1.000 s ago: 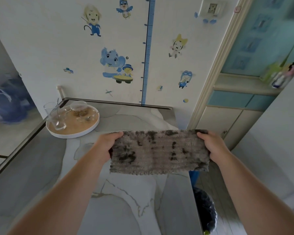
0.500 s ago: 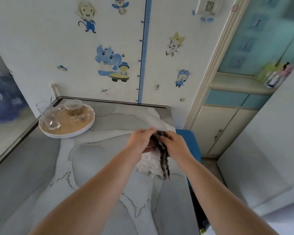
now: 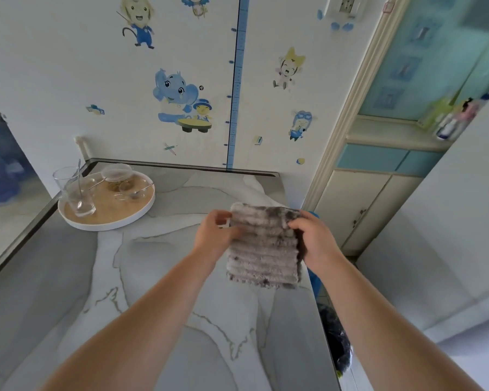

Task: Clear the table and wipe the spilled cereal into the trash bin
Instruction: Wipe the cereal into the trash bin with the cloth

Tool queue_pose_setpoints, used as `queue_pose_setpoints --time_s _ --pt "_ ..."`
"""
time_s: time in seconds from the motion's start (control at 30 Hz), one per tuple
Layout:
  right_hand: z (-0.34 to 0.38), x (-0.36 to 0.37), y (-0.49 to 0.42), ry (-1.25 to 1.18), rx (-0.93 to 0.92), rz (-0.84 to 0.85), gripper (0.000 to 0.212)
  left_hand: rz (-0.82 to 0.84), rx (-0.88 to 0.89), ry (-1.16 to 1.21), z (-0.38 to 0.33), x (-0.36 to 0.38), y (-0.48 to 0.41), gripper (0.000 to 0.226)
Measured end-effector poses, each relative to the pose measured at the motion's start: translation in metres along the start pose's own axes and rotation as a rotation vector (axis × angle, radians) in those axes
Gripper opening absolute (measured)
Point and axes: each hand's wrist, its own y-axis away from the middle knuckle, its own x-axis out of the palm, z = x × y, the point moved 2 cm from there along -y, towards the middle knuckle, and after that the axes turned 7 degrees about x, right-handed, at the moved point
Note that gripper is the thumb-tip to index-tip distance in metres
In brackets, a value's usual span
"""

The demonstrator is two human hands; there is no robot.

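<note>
Midair, folded cloth (image 3: 263, 246) between both hands (image 3: 266, 238), above table (image 3: 153, 277) edge.

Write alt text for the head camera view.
Both hands, left hand and right hand, hold a folded grey cloth above a marble table. A round tray with glassware sits at the far left corner.

One cloth (image 3: 263, 246), two hands, one tray (image 3: 108, 221), one glass (image 3: 74, 193), two spoons.

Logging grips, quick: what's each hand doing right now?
Left hand: closed on the cloth's left edge.
Right hand: closed on its right edge.
</note>
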Motion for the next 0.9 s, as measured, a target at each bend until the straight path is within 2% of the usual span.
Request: queue_pose_setpoints --time_s 0.07,0.13,0.2,0.23,0.37,0.43,0.5,0.63,0.9 --pt "-0.002 -0.005 -0.004 -0.152 0.095 0.008 0.022 0.057 -0.120 0.056 0.011 -0.003 -0.004 0.073" --pt "-0.003 -0.010 -0.008 -0.247 0.172 0.005 0.021 0.202 -0.235 0.164 0.021 -0.002 -0.005 0.086" --pt "-0.006 -0.014 -0.016 -0.275 0.214 0.002 0.021 0.341 -0.250 0.251 0.024 0.000 -0.005 0.067" --pt "-0.006 -0.014 -0.021 -0.274 0.230 0.008 0.022 0.348 -0.235 0.303 0.026 0.002 -0.009 0.056" --pt "-0.018 -0.018 -0.048 -0.260 0.333 0.128 0.034 0.221 -0.281 0.410 0.029 0.009 -0.032 0.029" --pt "-0.023 -0.021 -0.062 -0.210 0.406 0.251 0.039 0.180 -0.315 0.404 0.030 0.015 -0.048 0.023" --pt "-0.029 -0.027 -0.079 -0.094 0.420 0.325 0.035 0.162 -0.347 0.350 0.035 0.020 -0.066 0.019" --pt "-0.035 -0.036 -0.119 0.030 0.420 0.191 0.052 0.159 -0.390 0.294 0.043 0.029 -0.098 0.022" --pt "-0.044 -0.033 -0.216 0.094 0.342 0.012 0.040 0.087 -0.438 0.186 0.071 0.049 -0.175 0.009"
